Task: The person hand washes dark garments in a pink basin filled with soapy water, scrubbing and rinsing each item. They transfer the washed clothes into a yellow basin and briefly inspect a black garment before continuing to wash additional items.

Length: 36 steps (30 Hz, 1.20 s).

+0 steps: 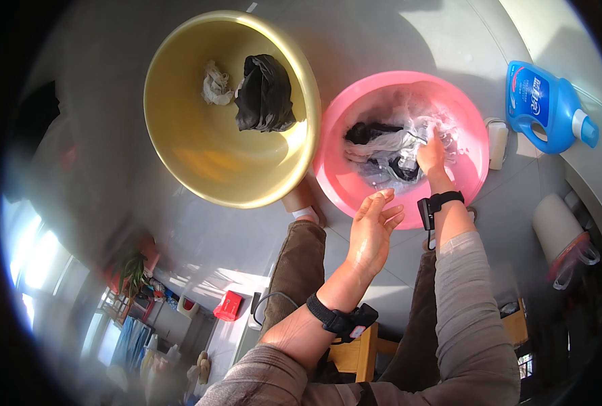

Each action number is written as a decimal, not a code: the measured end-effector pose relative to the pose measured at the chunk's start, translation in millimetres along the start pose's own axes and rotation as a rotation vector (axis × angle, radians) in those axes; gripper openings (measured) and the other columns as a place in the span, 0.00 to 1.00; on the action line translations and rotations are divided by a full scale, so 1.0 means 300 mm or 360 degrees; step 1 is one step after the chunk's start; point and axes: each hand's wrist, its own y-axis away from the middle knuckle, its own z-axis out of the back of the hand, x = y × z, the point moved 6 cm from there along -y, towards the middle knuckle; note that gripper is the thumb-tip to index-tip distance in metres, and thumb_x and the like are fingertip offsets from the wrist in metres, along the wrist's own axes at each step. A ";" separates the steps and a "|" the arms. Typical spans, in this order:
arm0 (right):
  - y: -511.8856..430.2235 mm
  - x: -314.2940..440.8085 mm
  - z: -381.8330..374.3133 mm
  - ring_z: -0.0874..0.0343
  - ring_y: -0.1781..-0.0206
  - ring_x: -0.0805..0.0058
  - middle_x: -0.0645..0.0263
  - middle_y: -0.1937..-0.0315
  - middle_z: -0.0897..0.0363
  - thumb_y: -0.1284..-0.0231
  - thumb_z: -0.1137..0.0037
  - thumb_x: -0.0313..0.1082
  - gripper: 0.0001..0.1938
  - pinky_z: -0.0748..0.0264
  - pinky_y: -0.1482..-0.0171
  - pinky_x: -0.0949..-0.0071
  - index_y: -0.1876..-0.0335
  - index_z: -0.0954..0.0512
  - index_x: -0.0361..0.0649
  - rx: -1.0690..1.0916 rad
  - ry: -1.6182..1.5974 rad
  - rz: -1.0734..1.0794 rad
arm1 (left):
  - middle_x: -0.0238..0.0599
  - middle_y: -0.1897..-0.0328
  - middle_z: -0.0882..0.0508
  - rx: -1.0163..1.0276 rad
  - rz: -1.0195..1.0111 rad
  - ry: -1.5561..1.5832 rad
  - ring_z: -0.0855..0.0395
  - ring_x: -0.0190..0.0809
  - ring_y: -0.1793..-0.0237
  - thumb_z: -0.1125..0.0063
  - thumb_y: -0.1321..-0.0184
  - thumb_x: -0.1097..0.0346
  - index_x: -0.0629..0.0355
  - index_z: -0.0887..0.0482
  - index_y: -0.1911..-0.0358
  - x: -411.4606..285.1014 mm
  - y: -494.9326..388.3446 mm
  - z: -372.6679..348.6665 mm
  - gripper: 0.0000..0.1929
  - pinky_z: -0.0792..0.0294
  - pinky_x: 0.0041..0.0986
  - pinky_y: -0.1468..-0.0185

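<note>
A pink plastic basin (331, 175) holds soapy water with wet laundry in it. A white cloth (377, 144) lies among the suds, next to a dark cloth (367, 132). My right hand (433, 155) reaches into the basin and touches the wet white cloth; its fingertips are partly lost in foam, so its grip is unclear. Over the basin's near rim, my left hand (374, 223) is raised with bent fingers apart, holding nothing. A larger yellow basin (199, 152) stands to the left, with a bunched black cloth (264, 94) and a small white cloth (216, 85) inside.
Right of the pink basin are a blue detergent bottle (539, 106) and a bar-shaped white object (497, 144). A white bin with a pink bag (559, 228) stands at the right. Below my arms is a wooden stool (364, 355). A red packet (228, 305) lies lower left.
</note>
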 end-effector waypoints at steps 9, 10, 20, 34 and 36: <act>0.623 0.345 0.325 0.25 0.69 0.80 0.62 0.67 0.21 0.55 0.53 0.26 0.22 0.28 0.65 0.77 0.49 0.24 0.31 0.1015 -0.1206 0.0418 | 0.39 0.32 0.35 0.0045 -0.0173 0.0100 0.38 0.36 0.34 0.46 0.32 0.58 0.57 0.48 0.26 -0.078 -0.006 -0.027 0.35 0.46 0.32 0.30; 0.665 0.419 0.391 0.21 0.71 0.70 0.56 0.70 0.21 0.57 0.51 0.26 0.20 0.27 0.66 0.74 0.54 0.22 0.31 0.0782 -0.1135 0.0897 | 0.38 0.38 0.29 0.0044 -0.0182 0.0092 0.29 0.36 0.41 0.44 0.33 0.60 0.54 0.49 0.26 -0.086 0.002 -0.029 0.36 0.35 0.31 0.37; 0.708 0.510 0.370 0.25 0.81 0.56 0.56 0.81 0.26 0.54 0.30 0.33 0.13 0.30 0.77 0.65 0.73 0.27 0.39 0.0095 -0.0788 0.1142 | 0.34 0.67 0.18 -0.0056 0.0127 0.0035 0.19 0.35 0.71 0.48 0.31 0.60 0.60 0.22 0.52 -0.007 -0.023 0.030 0.12 0.25 0.28 0.67; 0.273 0.094 0.026 0.24 0.50 0.68 0.59 0.54 0.22 0.31 0.54 0.58 0.25 0.28 0.47 0.66 0.50 0.25 0.38 0.0675 -0.1570 -0.0608 | 0.28 0.55 0.25 -0.0058 -0.0292 -0.0256 0.33 0.28 0.54 0.59 0.29 0.66 0.55 0.28 0.50 0.013 0.066 -0.020 0.09 0.42 0.21 0.46; 0.275 0.178 -0.008 0.25 0.45 0.74 0.62 0.47 0.24 0.34 0.47 0.55 0.28 0.29 0.43 0.70 0.39 0.29 0.39 0.0977 -0.2051 -0.0755 | 0.28 0.54 0.25 -0.0100 -0.0278 -0.0227 0.33 0.29 0.54 0.59 0.29 0.67 0.54 0.29 0.50 0.030 0.065 -0.005 0.09 0.41 0.23 0.45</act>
